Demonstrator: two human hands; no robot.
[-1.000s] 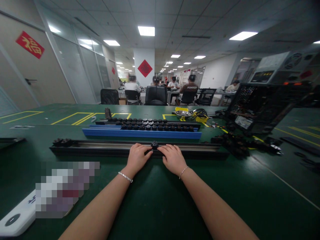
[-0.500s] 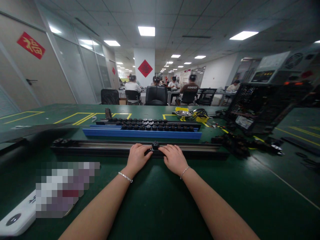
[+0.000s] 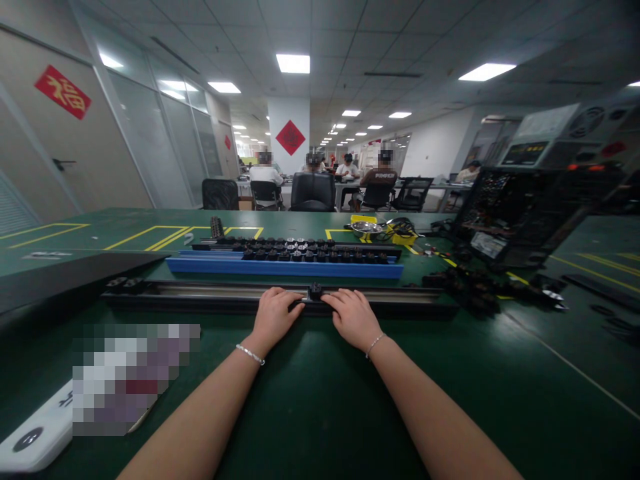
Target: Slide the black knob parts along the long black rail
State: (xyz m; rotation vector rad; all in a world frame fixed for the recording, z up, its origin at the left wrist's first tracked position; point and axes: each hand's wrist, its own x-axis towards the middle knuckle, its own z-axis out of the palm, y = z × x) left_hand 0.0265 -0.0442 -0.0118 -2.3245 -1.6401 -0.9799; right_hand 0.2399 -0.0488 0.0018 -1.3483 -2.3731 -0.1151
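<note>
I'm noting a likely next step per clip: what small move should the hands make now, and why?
Probably ease the left hand slightly right, up to the small black block. The right hand reaches the block's right side, while the left fingertips seem to stop just short; closing that gap might steady the block in the long black rail.

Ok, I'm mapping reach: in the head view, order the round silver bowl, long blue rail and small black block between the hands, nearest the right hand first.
1. Small black block, just left of the right hand
2. Long blue rail, just beyond
3. Round silver bowl, farthest back, beyond the rail
</note>
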